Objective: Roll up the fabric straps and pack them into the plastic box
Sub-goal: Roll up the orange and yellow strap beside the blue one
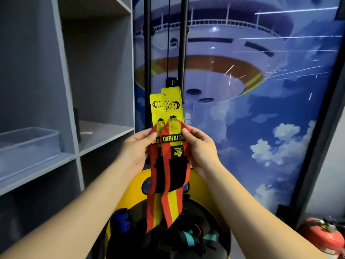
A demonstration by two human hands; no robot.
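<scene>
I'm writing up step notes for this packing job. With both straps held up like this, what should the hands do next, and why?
Probably start rolling one strap from its yellow tab end. Both straps hang flat and unrolled, pinched between the left hand and right hand, and the plastic box waits on the shelf to the left.

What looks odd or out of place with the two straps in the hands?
Nothing looks damaged. The two red-and-yellow straps are unrolled and overlap unevenly, and their "HERO" print reads upside down. The left hand and right hand pinch their edges. The plastic box waits on the shelf.
</scene>
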